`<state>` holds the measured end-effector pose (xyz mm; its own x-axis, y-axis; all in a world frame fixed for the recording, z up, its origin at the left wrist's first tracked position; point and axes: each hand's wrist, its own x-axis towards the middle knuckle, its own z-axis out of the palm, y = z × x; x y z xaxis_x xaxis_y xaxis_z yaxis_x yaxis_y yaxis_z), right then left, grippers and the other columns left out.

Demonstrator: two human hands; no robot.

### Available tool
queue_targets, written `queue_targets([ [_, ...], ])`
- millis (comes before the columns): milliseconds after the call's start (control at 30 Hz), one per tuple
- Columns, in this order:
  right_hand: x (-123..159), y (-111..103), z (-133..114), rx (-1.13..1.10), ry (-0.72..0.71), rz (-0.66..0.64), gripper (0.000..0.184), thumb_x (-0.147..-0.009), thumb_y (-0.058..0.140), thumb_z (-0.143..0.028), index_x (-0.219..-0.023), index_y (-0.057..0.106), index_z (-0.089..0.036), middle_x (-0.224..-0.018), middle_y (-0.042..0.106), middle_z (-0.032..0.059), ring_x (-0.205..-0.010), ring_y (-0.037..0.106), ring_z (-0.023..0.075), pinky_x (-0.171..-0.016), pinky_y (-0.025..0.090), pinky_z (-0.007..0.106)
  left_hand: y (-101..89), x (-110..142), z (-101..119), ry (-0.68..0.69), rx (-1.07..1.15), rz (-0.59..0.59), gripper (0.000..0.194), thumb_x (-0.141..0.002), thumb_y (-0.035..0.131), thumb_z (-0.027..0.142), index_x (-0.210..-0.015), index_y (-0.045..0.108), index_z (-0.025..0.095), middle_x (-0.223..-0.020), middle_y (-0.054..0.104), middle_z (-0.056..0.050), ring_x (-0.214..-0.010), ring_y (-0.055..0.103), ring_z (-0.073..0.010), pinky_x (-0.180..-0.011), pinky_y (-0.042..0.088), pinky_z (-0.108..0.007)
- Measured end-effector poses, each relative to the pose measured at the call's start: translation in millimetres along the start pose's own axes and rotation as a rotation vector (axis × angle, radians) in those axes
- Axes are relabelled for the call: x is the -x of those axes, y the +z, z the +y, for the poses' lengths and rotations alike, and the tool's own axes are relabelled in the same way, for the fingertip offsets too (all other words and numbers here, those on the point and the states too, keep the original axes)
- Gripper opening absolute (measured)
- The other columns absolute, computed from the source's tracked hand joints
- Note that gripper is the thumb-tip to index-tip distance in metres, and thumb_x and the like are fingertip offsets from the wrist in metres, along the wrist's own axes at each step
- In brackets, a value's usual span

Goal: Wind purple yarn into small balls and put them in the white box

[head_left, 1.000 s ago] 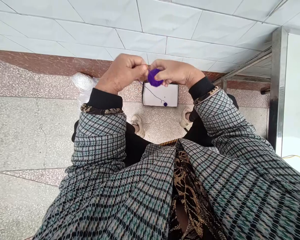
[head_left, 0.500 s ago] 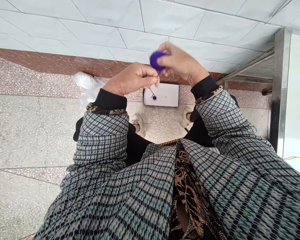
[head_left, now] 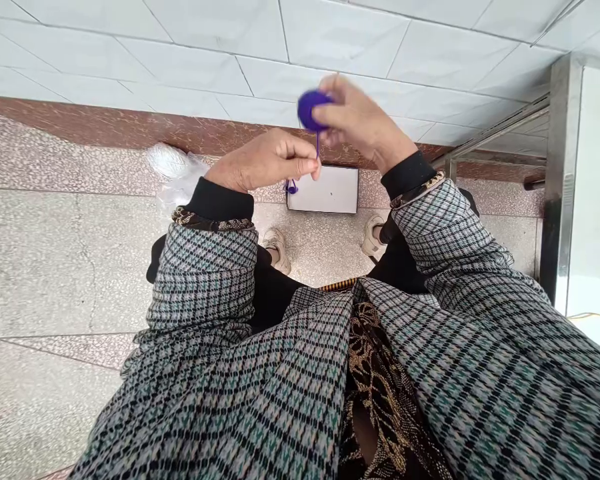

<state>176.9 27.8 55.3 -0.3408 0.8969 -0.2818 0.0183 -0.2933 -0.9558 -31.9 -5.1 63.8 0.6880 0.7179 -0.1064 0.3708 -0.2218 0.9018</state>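
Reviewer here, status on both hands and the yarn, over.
Right hand gripping purple ball. Left hand pinching its strand. Small purple clump at the white box, below.

A round purple ball of yarn (head_left: 312,110), somewhat blurred, is held at its side by the fingers of the right hand (head_left: 325,113), in the air. From its lower side a short purple strand (head_left: 318,143) is stretched downward, and it is pinched between thumb and finger of the left hand (head_left: 316,167). Below the left hand, a small dark purple bundle (head_left: 292,189) is seen at the left edge of the white box (head_left: 325,190); whether the box is touched by it cannot be told.
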Motion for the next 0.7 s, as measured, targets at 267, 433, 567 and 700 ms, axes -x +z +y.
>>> queue_targets([
  [267, 22, -9, -18, -0.207, -0.033, -0.376, 0.036, -0.085, 0.072, -0.023, -0.117, 0.057, -0.029, -0.105, 0.07, -0.0009, -0.077, 0.069, 0.0128, -0.071, 0.06, 0.019, -13.5, 0, -5, -0.215, -0.027, 0.427, 0.037, -0.096, 0.074, 0.046, -0.073, 0.058, 0.022, -0.065, 0.048, 0.003, -0.071, 0.038, -0.0133, -0.069, 0.033, -0.033],
  [433, 15, -3, -18, -0.396, -0.131, -0.124, 0.034, -0.093, 0.068, -0.023, -0.12, 0.049, -0.031, -0.104, 0.063, -0.0026, -0.082, 0.068, 0.0111, -0.078, 0.059, 0.016, -2.9, -6, -6, -0.143, -0.002, 0.082, 0.026, -0.102, 0.066, 0.038, -0.083, 0.067, 0.02, -0.065, 0.05, 0.004, -0.068, 0.042, -0.0128, -0.068, 0.036, -0.032],
  [567, 7, 3, -11, -0.412, -0.07, -0.014, 0.007, -0.109, 0.045, -0.023, -0.114, 0.045, -0.029, -0.105, 0.059, -0.0009, -0.081, 0.062, 0.0101, -0.076, 0.057, 0.013, 3.4, -8, -4, -0.138, -0.021, 0.099, 0.023, -0.102, 0.063, 0.029, -0.083, 0.07, 0.02, -0.066, 0.053, 0.002, -0.066, 0.046, -0.0134, -0.067, 0.038, -0.031],
  [700, -6, -2, -9, -0.506, -0.319, 0.043, 0.032, -0.093, 0.063, -0.043, -0.107, 0.039, -0.03, -0.104, 0.057, 0.0008, -0.086, 0.062, 0.0163, -0.076, 0.06, 0.019, 3.9, -10, -8, -0.156, 0.05, 0.199, 0.026, -0.101, 0.061, 0.024, -0.076, 0.066, 0.022, -0.064, 0.056, 0.002, -0.063, 0.044, -0.0136, -0.067, 0.042, -0.029],
])
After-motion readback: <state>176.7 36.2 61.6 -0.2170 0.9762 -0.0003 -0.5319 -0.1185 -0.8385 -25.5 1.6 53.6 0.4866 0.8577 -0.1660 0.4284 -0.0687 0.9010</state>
